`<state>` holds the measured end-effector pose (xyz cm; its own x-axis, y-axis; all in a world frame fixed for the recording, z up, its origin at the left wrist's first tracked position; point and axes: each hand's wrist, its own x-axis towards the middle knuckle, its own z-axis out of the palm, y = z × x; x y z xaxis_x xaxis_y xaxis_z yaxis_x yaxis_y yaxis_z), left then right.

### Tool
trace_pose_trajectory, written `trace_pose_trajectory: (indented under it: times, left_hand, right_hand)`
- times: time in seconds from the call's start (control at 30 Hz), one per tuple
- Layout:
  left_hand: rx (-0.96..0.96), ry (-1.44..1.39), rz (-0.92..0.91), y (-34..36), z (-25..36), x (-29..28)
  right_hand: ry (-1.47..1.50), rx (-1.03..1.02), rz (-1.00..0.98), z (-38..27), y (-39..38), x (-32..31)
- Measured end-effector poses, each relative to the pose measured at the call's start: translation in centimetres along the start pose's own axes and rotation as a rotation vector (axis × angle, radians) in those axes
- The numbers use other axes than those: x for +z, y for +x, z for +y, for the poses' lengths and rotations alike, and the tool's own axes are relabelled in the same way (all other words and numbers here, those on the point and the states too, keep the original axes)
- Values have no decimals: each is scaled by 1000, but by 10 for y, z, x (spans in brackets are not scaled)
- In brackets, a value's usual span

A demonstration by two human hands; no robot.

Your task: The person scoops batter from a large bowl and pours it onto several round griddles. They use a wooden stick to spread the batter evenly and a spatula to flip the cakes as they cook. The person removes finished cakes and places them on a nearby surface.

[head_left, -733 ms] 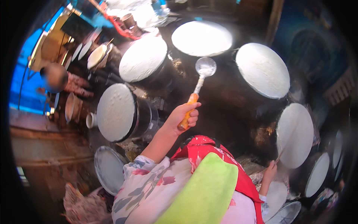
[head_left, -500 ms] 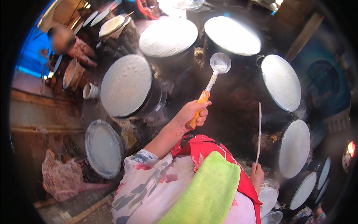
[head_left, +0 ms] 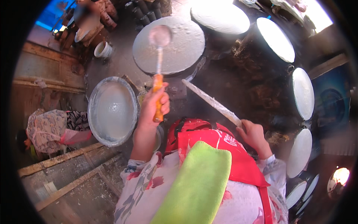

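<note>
My left hand (head_left: 153,102) is closed round the orange handle of a ladle (head_left: 159,78). Its round bowl, smeared with white, is held up in front of the large round pale surface (head_left: 171,44) at the upper middle, apart from it as far as I can tell. In my right hand (head_left: 255,136) is a long flat stick (head_left: 212,100), coated whitish, pointing up and left. To the left of my left forearm stands a wide basin (head_left: 91,108) of smooth white liquid.
More round white-topped vessels (head_left: 220,16) curve round to the right, among them a tall oval-looking one (head_left: 302,93). A white bucket (head_left: 103,50) stands on the floor at upper left. A person in patterned clothing (head_left: 48,128) is at far left, beside wooden beams (head_left: 61,158).
My view has turned left. The ladle has swung left toward the round pale surface and basin. My right hand has risen, its stick now slanting left instead of upright.
</note>
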<state>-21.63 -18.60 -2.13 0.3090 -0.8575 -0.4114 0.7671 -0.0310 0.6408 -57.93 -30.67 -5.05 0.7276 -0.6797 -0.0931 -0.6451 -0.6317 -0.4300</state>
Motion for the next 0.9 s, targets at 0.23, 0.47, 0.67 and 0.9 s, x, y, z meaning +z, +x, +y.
trace_pose_trajectory:
  times: [0.23, 0.47, 0.67, 0.9]
  left_hand:
    - [226, -152, 331, -89, 1, -67]
    - [278, -316, 459, -148, -35, -81]
    - [228, -358, 444, -162, -59, -65]
    - [198, -327, 503, -167, -75, -41]
  right_hand:
    - [-105, 13, -127, -11, 46, 0]
    - [-120, -29, -144, -6, 62, -2]
    - [-119, -70, -173, -15, 91, 3]
    - [-127, -249, -191, -64, 154, 20]
